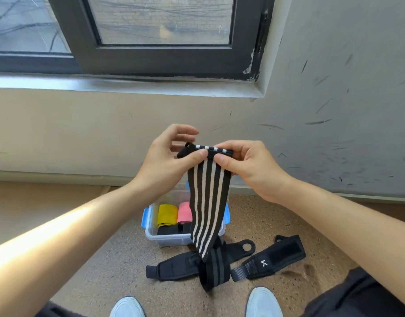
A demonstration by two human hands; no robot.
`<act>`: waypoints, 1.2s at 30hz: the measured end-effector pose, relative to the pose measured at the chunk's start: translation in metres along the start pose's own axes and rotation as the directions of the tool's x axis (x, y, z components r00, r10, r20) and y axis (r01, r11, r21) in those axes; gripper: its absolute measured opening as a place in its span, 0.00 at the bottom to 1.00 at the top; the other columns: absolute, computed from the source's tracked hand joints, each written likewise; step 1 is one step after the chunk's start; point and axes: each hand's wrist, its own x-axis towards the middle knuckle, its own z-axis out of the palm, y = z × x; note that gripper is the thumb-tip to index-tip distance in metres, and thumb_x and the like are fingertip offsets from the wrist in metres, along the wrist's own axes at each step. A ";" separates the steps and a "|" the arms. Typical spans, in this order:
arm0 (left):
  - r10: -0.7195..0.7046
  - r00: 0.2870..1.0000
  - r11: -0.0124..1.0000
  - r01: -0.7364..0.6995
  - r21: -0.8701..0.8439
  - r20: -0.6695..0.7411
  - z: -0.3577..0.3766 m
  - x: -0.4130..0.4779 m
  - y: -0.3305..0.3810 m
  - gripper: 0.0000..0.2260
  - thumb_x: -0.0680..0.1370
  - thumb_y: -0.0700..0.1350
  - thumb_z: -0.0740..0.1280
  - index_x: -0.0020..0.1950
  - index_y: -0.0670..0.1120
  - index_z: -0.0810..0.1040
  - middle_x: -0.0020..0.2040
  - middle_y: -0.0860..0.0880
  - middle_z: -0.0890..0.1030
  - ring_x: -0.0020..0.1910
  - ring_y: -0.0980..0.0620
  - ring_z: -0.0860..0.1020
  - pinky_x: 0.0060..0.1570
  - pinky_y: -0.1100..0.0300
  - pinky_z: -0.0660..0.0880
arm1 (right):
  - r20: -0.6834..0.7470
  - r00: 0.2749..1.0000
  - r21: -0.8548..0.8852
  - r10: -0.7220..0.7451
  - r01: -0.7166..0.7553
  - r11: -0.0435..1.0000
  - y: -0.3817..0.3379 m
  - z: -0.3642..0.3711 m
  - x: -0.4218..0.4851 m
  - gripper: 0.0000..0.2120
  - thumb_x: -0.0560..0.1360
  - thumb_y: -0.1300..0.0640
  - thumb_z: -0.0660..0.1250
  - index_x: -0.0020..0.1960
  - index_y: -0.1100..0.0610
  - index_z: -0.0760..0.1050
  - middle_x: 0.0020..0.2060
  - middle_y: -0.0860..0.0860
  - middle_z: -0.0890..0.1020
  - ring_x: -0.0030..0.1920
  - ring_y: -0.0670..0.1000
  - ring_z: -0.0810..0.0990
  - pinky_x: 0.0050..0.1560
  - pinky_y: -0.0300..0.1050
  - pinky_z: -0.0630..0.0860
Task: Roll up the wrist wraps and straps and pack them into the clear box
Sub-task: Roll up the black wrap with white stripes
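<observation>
Two pale shoes (126, 307) seen at 6 o'clock of frame. Two black straps laid on the floor (105, 271): left strap (174, 267) at 6 o'clock of the clear box (169, 240), right strap (277, 257) at 4 o'clock, long axes roughly 8-to-2. In the box: one yellow roll (167, 215), one pink roll (185, 213), black items (170, 230), count unclear. One striped wrap (207, 197) hung over the box, long axis 12-to-6, tail draped on the left strap. Top edge pinched by left hand (165, 165) and right hand (252, 168).

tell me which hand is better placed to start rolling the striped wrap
Right, probably: the right hand pinches the top edge of the striped wrap, fingers curled over it; the left hand has upper fingers lifted clear.
</observation>
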 end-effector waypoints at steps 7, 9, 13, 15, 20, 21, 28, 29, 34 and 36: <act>0.125 0.984 0.990 -0.116 -0.077 0.125 0.002 0.006 0.002 0.08 0.79 0.36 0.71 0.56 0.43 0.83 0.47 0.44 0.85 0.46 0.49 0.86 0.40 0.56 0.84 | 0.016 0.998 0.036 0.061 -0.062 0.997 -0.007 -0.009 0.006 0.10 0.82 0.59 0.65 0.61 0.61 0.79 0.49 0.60 0.86 0.49 0.55 0.87 0.46 0.49 0.85; 0.157 0.986 0.986 -0.153 -0.058 0.063 0.006 0.010 0.004 0.07 0.78 0.35 0.72 0.55 0.42 0.83 0.47 0.45 0.85 0.45 0.48 0.86 0.39 0.55 0.84 | 0.020 0.996 -0.011 0.082 -0.082 0.997 -0.012 -0.013 0.009 0.14 0.83 0.52 0.62 0.60 0.60 0.80 0.46 0.55 0.86 0.45 0.52 0.85 0.37 0.43 0.81; 0.269 0.963 0.960 -0.267 0.088 -0.008 0.015 0.018 0.007 0.07 0.78 0.37 0.73 0.54 0.45 0.84 0.47 0.52 0.85 0.48 0.52 0.84 0.47 0.51 0.83 | 0.035 0.992 -0.028 0.123 -0.122 0.992 -0.018 -0.025 0.017 0.14 0.83 0.51 0.63 0.60 0.59 0.81 0.46 0.54 0.85 0.45 0.52 0.83 0.27 0.39 0.75; 0.299 0.954 0.944 -0.298 0.140 0.012 0.018 0.023 0.009 0.06 0.78 0.37 0.72 0.53 0.45 0.83 0.47 0.52 0.84 0.48 0.53 0.83 0.49 0.50 0.82 | 0.064 0.986 0.037 0.155 -0.158 0.987 -0.019 -0.030 0.020 0.13 0.83 0.53 0.65 0.60 0.60 0.81 0.47 0.55 0.84 0.46 0.53 0.83 0.27 0.38 0.76; 0.062 0.985 0.998 -0.064 0.008 0.161 0.017 0.035 0.020 0.09 0.78 0.43 0.73 0.57 0.48 0.80 0.49 0.47 0.85 0.46 0.49 0.86 0.44 0.52 0.85 | 0.065 0.978 0.095 0.199 -0.205 0.974 -0.023 -0.041 0.025 0.09 0.80 0.60 0.69 0.59 0.61 0.82 0.46 0.55 0.84 0.47 0.51 0.84 0.36 0.39 0.80; -0.001 0.981 1.000 0.006 -0.025 0.192 0.016 0.036 0.022 0.10 0.79 0.46 0.73 0.59 0.49 0.80 0.50 0.46 0.86 0.47 0.49 0.86 0.43 0.55 0.84 | 0.068 0.979 0.078 0.194 -0.199 0.977 -0.025 -0.043 0.027 0.09 0.80 0.61 0.69 0.59 0.60 0.82 0.47 0.55 0.85 0.47 0.51 0.85 0.38 0.40 0.80; -0.079 0.967 0.994 0.095 -0.056 0.242 0.009 0.044 0.027 0.08 0.80 0.48 0.70 0.56 0.47 0.83 0.48 0.44 0.87 0.45 0.51 0.86 0.43 0.57 0.83 | 0.025 0.986 0.044 0.165 -0.166 0.985 -0.040 -0.046 0.034 0.08 0.78 0.63 0.71 0.58 0.59 0.80 0.47 0.54 0.84 0.47 0.50 0.85 0.38 0.41 0.80; -0.049 0.974 0.996 0.064 -0.062 0.222 0.009 0.043 0.028 0.07 0.79 0.46 0.71 0.55 0.46 0.83 0.47 0.45 0.86 0.43 0.52 0.86 0.39 0.59 0.82 | 0.019 0.987 0.035 0.158 -0.159 0.987 -0.039 -0.045 0.033 0.09 0.79 0.63 0.71 0.59 0.59 0.80 0.48 0.54 0.84 0.49 0.50 0.85 0.37 0.41 0.80; 0.089 0.990 0.995 -0.082 -0.062 0.109 0.015 0.044 0.027 0.06 0.78 0.41 0.72 0.54 0.43 0.82 0.46 0.43 0.84 0.41 0.56 0.84 0.34 0.65 0.78 | 0.129 0.969 0.030 0.210 -0.215 0.976 -0.031 -0.044 0.029 0.18 0.83 0.46 0.61 0.64 0.55 0.78 0.56 0.56 0.86 0.54 0.55 0.86 0.36 0.44 0.83; 0.161 0.983 0.987 -0.159 -0.031 0.084 0.015 0.046 0.024 0.05 0.77 0.40 0.73 0.52 0.44 0.81 0.46 0.42 0.83 0.42 0.52 0.84 0.35 0.59 0.81 | 0.131 0.967 0.049 0.218 -0.226 0.973 -0.029 -0.044 0.031 0.22 0.83 0.42 0.58 0.64 0.57 0.78 0.56 0.60 0.85 0.52 0.56 0.87 0.35 0.43 0.83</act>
